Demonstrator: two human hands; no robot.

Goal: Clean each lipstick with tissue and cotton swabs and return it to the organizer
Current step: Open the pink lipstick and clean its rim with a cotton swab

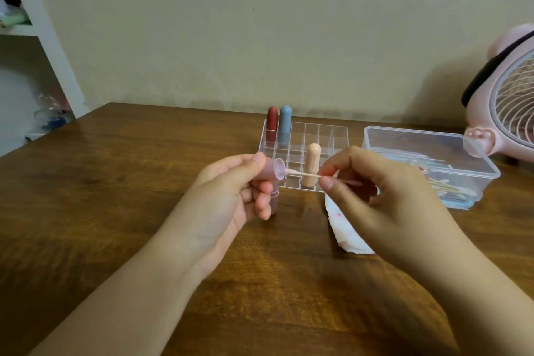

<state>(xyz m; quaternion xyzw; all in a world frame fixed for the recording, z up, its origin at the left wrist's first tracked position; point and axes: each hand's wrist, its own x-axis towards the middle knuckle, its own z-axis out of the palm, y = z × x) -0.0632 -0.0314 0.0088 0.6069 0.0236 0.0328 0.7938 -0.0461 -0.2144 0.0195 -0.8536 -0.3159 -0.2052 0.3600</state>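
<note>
A: Item one, your left hand. State?

B: Fingers curled round the mauve lipstick. You hold it above the bench, just in front of the clear organizer, with its open pink mouth turned right, toward your other hand.

A: Item two, your right hand?

B: Thumb and forefinger pinch the cotton swab near the middle of its stick. The swab lies almost level, long axis left to right, pink-stained tip at the mouth of the lipstick; whether it touches the rim I cannot tell.

A: The relation that matters?

B: Swab axis and tube mouth line up. The opening lies directly left of your right fingers, so the likely next move is a short push leftward along that axis. Keep the tube steady.

A: Remaining stock?

B: Red lipstick and blue lipstick upright in the back-left compartments, peach lipstick upright in the front row. Stained tissue on the bench under your right hand. Swab box to the right, pink fan beyond it.
</note>
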